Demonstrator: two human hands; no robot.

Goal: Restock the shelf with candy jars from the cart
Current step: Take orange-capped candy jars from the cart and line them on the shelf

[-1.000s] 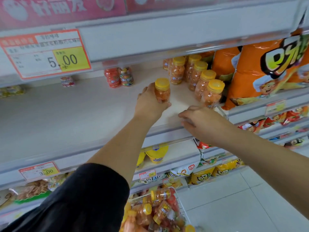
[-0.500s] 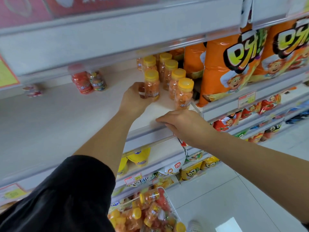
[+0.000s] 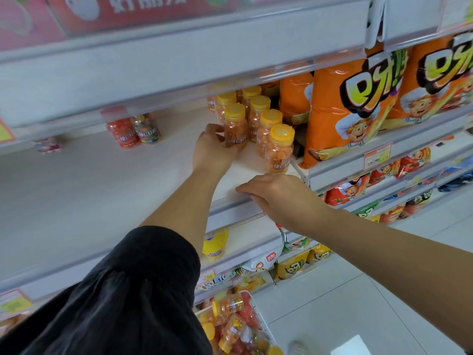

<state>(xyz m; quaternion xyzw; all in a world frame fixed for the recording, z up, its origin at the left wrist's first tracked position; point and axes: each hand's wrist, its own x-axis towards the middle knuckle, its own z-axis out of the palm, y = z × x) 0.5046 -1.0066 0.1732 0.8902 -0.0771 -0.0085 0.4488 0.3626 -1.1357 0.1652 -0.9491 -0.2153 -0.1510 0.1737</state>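
The fingers of the left hand are clamped round the lower half of an orange candy jar; the jar stands upright on the shelf, pressed close to the left side of a row of yellow-capped jars. The right hand holds the shelf's front rail, fingers curled over the lip, just below the front jar.

The step seems to be seating this jar as a second file beside the row. It would go best kept vertical and slid back until it lines up with its neighbour, label turned outward; the fingers should then open gently and draw straight back, since the front jar stands near the edge and a knock could tip it.

The held jar's label reads "维C软", the rest hidden; the front jar shows the same. A red jar and a mixed-colour jar stand well apart to the left. Orange snack bags on the right carry a large "呀!"; the price tags are too blurred to read. More jars lie jumbled in the cart below.
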